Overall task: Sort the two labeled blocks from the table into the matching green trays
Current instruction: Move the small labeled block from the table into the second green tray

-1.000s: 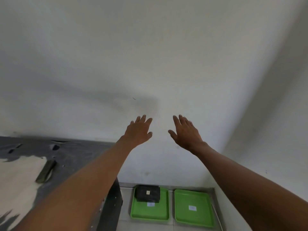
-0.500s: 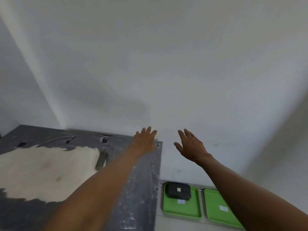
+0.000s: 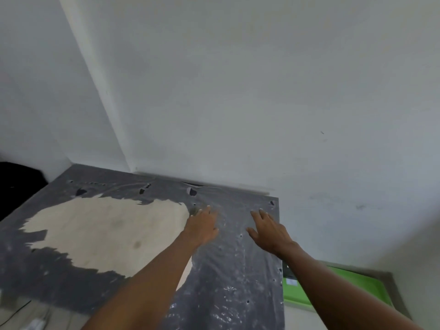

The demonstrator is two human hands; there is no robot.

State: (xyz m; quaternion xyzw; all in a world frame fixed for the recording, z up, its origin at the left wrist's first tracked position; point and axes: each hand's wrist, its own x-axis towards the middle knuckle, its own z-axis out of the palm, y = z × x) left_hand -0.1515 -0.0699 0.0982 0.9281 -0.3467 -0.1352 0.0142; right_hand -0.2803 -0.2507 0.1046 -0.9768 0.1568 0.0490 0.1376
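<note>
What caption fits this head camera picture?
Both open hands, left and right, reach over the grey table.

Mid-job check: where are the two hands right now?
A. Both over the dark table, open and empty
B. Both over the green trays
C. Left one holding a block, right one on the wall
A: the left hand and right hand spread open over the table, neither holding anything.

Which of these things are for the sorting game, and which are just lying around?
For the job:
- left hand and right hand, both open
- green tray, partly hidden by the right arm
- olive bit at the left fingertips, maybe a block
- table

Just lying about:
- black shape at the far left
- thin cable, bottom left
</note>
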